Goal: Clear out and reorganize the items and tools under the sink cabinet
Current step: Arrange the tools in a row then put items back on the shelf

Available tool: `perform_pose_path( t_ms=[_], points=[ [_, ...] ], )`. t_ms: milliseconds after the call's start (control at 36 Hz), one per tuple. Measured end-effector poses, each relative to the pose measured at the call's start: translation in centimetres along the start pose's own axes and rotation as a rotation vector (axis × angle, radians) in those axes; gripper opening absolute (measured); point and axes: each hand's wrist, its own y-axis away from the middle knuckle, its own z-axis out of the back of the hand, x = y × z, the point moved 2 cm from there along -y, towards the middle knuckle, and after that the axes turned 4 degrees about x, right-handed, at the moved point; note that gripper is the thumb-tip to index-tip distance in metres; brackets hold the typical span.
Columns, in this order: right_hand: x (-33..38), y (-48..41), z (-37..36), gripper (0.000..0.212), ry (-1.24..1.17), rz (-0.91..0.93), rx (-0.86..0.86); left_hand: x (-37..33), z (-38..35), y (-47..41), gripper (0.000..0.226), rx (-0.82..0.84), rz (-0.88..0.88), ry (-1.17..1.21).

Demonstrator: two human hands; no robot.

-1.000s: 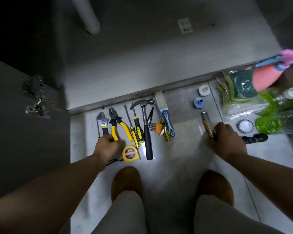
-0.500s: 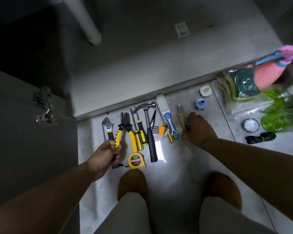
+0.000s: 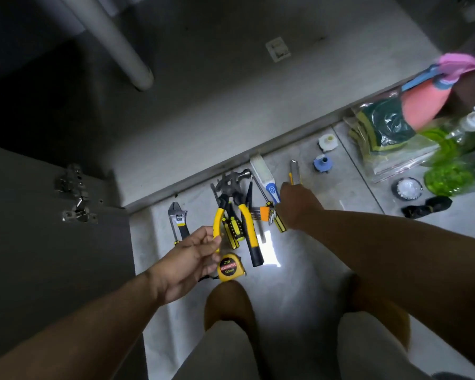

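Floor tiles (image 3: 327,242): left hand (image 3: 192,259) pinches pliers (image 3: 244,215); right hand (image 3: 296,204) covers knife (image 3: 294,171), grip unclear; bag (image 3: 395,163) holds sponges (image 3: 387,122).

The right hand (image 3: 296,204) hides the near end of the utility knife (image 3: 294,171), the pliers (image 3: 231,212) cover part of the hammer (image 3: 254,242) head, and the blurred green bottles (image 3: 455,165) run off the right edge.

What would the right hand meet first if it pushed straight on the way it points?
The utility knife, lying just ahead of the right hand, possibly touching its fingertips; the contact is hidden. Beyond it comes the cabinet's base edge.
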Motion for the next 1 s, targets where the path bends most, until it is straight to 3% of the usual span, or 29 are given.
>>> perform_pose_path(
  t_ms=[250, 389, 500, 611, 806, 1000],
  points=[
    [-0.1, 0.9, 1.6, 0.040, -0.079, -0.007, 0.048, -1.3, -1.0, -0.2, 0.012, 0.046, -0.038, -0.342],
    [-3.9, 5.0, 2.4, 0.027, -0.252, -0.025, 0.056, -1.1, -1.9, -2.0, 0.016, 0.047, -0.037, -0.443],
    [-9.2, 9.8, 2.4, 0.018, -0.349, -0.169, 0.051, -1.1, -4.0, -3.7, 0.016, 0.041, -0.043, -0.424],
    [-15.1, 14.3, 1.5, 0.011, -0.598, -0.424, 0.045, -1.1, -6.4, -5.2, 0.012, 0.024, -0.064, -0.453],
    [-21.5, 19.4, -0.2, 0.036, -0.843, -0.770, -0.113, -1.4, -9.4, -7.0, 0.009, 0.025, -0.077, -0.479],
    [-24.2, 17.2, 0.1, 0.031, -0.988, -0.948, -0.246, -1.5, -10.5, -8.0, 0.010, 0.069, -0.048, -0.511]
  ],
)
